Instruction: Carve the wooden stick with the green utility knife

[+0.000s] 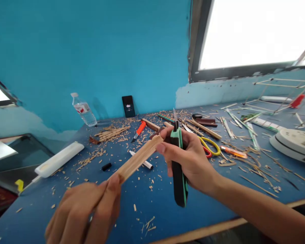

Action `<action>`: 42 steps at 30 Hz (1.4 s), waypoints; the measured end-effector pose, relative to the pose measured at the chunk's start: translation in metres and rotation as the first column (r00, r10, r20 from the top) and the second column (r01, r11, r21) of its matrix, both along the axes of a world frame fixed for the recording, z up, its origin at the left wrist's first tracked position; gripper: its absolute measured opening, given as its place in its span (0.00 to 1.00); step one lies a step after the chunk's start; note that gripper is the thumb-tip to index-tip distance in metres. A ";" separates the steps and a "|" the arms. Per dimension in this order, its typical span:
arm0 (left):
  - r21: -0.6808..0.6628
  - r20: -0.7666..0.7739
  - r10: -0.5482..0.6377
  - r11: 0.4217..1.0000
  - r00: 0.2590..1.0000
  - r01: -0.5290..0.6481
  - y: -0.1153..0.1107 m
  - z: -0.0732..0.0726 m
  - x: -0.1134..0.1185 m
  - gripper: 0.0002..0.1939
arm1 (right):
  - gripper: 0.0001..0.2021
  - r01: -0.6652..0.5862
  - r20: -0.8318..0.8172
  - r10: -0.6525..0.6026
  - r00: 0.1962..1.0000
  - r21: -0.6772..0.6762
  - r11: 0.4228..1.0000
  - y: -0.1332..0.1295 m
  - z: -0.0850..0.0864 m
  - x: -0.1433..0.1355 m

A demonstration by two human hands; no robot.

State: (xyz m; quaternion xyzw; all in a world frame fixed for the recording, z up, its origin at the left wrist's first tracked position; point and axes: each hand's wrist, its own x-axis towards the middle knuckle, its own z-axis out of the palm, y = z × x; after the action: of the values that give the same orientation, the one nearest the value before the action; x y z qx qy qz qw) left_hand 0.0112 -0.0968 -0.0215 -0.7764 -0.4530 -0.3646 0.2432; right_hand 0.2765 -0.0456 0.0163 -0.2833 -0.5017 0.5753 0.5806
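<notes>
My left hand (87,208) grips the near end of a flat wooden strip (138,159), which slants up and away to the right. At its far end, my right hand (190,156) touches the strip with thumb and finger. That same hand is closed around a black and green utility knife (178,166), its blade (175,114) pointing up and away from the strip. Beneath the strip lies a white marker (146,164), partly covered, with its black cap (106,166) apart to the left. An orange utility knife (138,131) rests beyond the strip.
Wood shavings litter the blue table (132,223). A tilted-looking water bottle (84,110) and a phone (128,106) stand near the wall. Yellow-handled scissors (212,145), a bundle of sticks (114,134), a stick frame (274,96) and a white appliance (295,144) lie around.
</notes>
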 end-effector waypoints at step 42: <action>-0.489 0.781 -0.206 0.386 0.590 0.782 0.054 0.130 0.075 0.16 | 0.08 0.013 0.359 -0.860 0.363 0.920 0.391 0.019 0.070 -0.009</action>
State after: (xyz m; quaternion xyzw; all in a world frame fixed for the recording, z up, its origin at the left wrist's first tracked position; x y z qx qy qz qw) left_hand 0.0862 -0.0428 0.1080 -0.7360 -0.3408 -0.4018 -0.4252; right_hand 0.2671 -0.0262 0.0866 -0.3602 -0.7887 -0.1457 0.4765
